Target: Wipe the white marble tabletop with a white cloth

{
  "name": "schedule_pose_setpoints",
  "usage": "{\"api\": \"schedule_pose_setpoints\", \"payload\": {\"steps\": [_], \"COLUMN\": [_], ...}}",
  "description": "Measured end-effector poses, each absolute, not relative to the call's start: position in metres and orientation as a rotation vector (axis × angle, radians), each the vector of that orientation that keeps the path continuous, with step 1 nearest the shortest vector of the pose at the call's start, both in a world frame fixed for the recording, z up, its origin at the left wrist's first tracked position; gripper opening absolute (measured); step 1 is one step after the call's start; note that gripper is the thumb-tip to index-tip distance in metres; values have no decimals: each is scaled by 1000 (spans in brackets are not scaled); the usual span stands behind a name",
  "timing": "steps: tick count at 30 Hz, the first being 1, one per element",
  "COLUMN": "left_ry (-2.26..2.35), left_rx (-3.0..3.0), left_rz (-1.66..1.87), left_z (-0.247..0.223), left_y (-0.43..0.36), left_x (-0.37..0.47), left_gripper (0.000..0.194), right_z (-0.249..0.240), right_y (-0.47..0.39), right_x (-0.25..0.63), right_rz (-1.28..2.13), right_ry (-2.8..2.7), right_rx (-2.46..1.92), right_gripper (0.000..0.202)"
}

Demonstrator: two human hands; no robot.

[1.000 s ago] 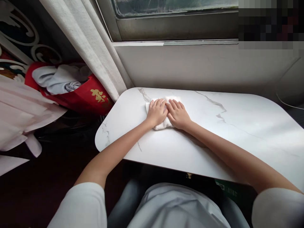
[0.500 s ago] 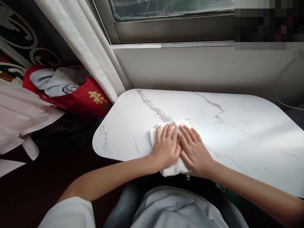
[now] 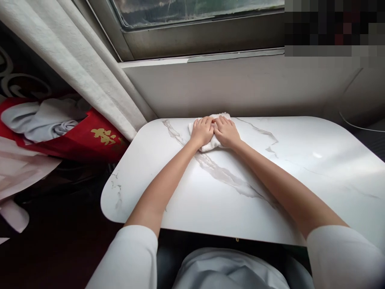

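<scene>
A white cloth with a fluffy, towel-like surface lies on the white marble-patterned table, close to its far edge. My left hand presses on the left part of the cloth, its fingers close together and bent over it. Beside it, touching at the inner edge, my right hand bears down on the right part in the same way. Both arms are stretched forward over the tabletop. The hands hide much of the cloth's middle.
Behind the table rises a pale wall under a window. A white curtain hangs at the left, next to a red bag with grey cloth inside. A thin cable runs along the right. The upper right corner is pixelated.
Both hands have pushed the cloth away from my body, from the table's near edge to near its far edge. My arms have straightened, and the view has shifted a little.
</scene>
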State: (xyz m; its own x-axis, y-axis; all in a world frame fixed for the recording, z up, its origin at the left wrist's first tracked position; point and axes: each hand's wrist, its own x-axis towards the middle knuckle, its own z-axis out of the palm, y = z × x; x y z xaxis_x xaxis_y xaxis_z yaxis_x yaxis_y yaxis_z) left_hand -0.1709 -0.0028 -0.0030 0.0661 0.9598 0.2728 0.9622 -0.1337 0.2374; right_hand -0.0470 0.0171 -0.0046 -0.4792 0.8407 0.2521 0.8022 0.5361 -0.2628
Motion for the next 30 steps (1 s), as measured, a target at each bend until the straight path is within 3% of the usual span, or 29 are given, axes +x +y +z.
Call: {"api": "schedule_pose_setpoints", "payload": {"steps": [7, 16, 22, 30], "left_ry": [-2132, -2142, -2122, -1950], "left_rx": [-2144, -2149, -2201, -2391], "left_rz": [-564, -538, -545, -485], "left_z": [-7, -9, -9, -7], "left_y": [41, 26, -22, -139], "left_x": [-166, -160, -139, -93], "left_gripper": [38, 45, 47, 49], "right_z": [-6, -11, -10, -15], "right_y": [70, 58, 7, -121], "right_x": [-44, -35, -11, 49], "right_rz": [136, 53, -39, -133], "right_ry": [-2455, -2467, -2525, -2529], "right_rx": [-1279, -1203, -1263, -1271], "right_gripper": [42, 47, 49, 51]}}
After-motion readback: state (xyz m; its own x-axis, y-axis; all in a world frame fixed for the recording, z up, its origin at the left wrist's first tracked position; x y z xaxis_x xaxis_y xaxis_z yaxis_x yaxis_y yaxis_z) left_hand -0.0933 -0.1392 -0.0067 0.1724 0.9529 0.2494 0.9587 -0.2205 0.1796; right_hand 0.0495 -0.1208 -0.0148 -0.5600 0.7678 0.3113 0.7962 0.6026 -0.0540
